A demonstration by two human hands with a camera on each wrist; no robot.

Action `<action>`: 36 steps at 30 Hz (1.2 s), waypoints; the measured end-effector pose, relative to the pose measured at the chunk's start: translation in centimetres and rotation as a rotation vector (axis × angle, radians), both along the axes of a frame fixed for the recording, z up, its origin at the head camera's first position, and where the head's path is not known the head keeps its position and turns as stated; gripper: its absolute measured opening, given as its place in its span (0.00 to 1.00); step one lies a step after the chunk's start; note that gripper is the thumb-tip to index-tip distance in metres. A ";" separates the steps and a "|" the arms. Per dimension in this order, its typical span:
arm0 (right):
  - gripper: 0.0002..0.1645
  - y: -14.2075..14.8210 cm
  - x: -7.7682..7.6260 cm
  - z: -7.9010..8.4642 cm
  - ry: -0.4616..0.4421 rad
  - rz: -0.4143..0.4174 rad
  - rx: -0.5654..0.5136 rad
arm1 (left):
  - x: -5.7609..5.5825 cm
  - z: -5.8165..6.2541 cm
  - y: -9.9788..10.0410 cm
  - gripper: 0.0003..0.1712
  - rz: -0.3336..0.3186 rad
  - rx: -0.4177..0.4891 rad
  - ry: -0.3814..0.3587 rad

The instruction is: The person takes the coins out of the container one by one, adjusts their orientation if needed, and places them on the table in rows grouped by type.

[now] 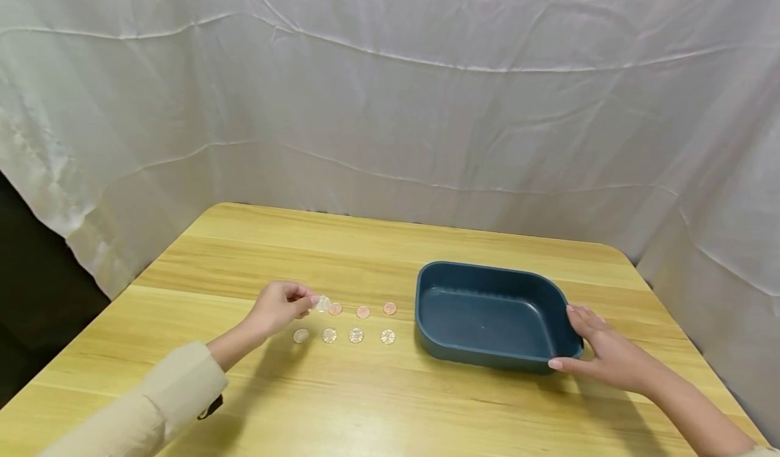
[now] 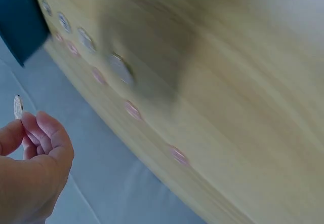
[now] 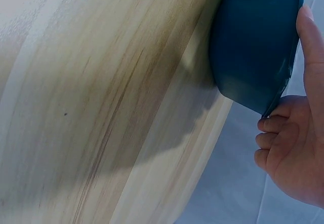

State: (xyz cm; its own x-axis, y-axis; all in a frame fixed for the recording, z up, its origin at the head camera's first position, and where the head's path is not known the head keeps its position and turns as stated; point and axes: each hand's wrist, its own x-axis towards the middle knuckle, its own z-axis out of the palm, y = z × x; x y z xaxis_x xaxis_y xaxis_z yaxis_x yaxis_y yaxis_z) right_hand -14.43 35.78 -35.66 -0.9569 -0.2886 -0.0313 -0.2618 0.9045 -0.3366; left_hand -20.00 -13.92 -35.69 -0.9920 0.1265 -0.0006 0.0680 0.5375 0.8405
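My left hand pinches a silver coin between thumb and fingertips, held above the table. In the left wrist view, that coin stands edge-up at the fingertips of the left hand. Below it lie two rows of coins: silver ones nearer me and copper-coloured ones behind. In the head view the left hand hides part of the copper row. On the right, my right hand grips the corner of a dark blue plastic bin, thumb on the front rim and fingers over the right rim.
The wooden table carries the bin and coins; no contents show inside the bin. A pale curtain hangs behind the table and along both sides. A dark gap shows at the far left.
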 end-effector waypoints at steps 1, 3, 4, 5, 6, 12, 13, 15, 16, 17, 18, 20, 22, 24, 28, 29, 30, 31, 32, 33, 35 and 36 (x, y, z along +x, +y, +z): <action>0.60 0.0 0.0 0.0 -0.001 0.000 -0.001 | 0.1 0.0 -0.5 0.09 0.010 -0.008 -0.007; 0.60 0.0 0.0 0.0 -0.004 -0.001 0.001 | 0.2 -0.1 -1.5 0.10 0.021 -0.014 -0.022; 0.60 0.0 0.0 0.0 -0.005 -0.002 0.002 | 0.3 -0.1 -2.0 0.11 0.025 -0.015 -0.032; 0.60 0.0 0.0 0.0 -0.004 -0.002 0.004 | 0.4 -0.2 -2.5 0.11 0.030 -0.017 -0.040; 0.60 0.0 0.0 -0.1 -0.003 -0.002 0.005 | 0.4 -0.3 -2.9 0.11 0.036 -0.022 -0.044; 0.60 0.0 -0.1 -0.1 -0.003 0.000 0.005 | 0.6 -1.1 -5.5 0.13 0.072 -0.105 -0.072; 0.60 0.0 -0.1 -0.1 -0.003 0.001 0.004 | 0.6 -1.2 -5.9 0.13 0.069 -0.119 -0.077; 0.60 -0.1 -0.1 -0.1 -0.005 0.001 0.003 | 0.6 -1.5 -6.5 0.12 0.064 -0.138 -0.096; 0.60 0.0 -0.1 -0.2 -0.005 0.000 0.004 | 0.6 -1.6 -6.8 0.12 0.054 -0.144 -0.103; 0.60 0.0 -0.1 -0.2 -0.007 0.000 0.005 | 0.6 -1.7 -7.1 0.11 0.048 -0.148 -0.112; 0.60 0.0 -0.1 -0.2 -0.007 0.000 0.007 | 0.6 -1.9 -7.3 0.11 0.042 -0.148 -0.124; 0.60 0.0 -0.1 -0.2 -0.008 0.000 0.008 | 0.5 -2.1 -7.7 0.10 0.047 -0.150 -0.165; 0.60 0.0 -0.1 -0.1 -0.010 0.000 0.008 | 0.3 -2.3 -8.0 0.10 0.048 -0.164 -0.199; 0.60 0.0 -0.1 -0.1 -0.013 0.000 0.009 | 0.1 -2.5 -8.2 0.09 0.053 -0.175 -0.238; 0.60 0.0 0.0 -0.2 -0.015 -0.005 0.014 | -0.4 -2.7 -8.5 0.09 0.044 -0.190 -0.283; 0.60 0.0 0.1 -0.2 -0.014 -0.006 0.013 | -0.5 -2.6 -8.4 0.08 0.044 -0.190 -0.294; 0.60 0.0 0.1 -0.2 -0.012 -0.006 0.013 | -0.6 -2.6 -8.4 0.08 0.036 -0.194 -0.298; 0.59 0.0 0.1 -0.2 -0.013 -0.006 0.010 | -0.6 -2.5 -8.3 0.08 0.030 -0.198 -0.303; 0.59 0.0 0.1 -0.2 -0.012 -0.006 0.008 | -0.7 -2.5 -8.3 0.08 0.022 -0.201 -0.309; 0.59 -0.1 0.1 -0.1 -0.012 -0.005 0.006 | -0.8 -2.4 -8.2 0.07 0.017 -0.205 -0.314; 0.59 -0.1 0.1 -0.1 -0.013 -0.005 0.008 | -0.9 -2.4 -8.0 0.08 0.012 -0.226 -0.315; 0.60 -0.1 0.0 0.0 -0.013 -0.005 0.009 | -1.0 -2.3 -7.9 0.08 0.012 -0.240 -0.313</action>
State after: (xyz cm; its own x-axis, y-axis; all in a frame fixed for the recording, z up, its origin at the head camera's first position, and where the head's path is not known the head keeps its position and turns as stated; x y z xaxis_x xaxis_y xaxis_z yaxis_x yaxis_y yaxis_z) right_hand -14.38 35.72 -35.69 -0.9580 -0.2831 -0.0463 -0.2526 0.9091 -0.3314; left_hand -20.95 -21.84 -38.03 -0.9405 0.0744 -0.3315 -0.1791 0.7204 0.6700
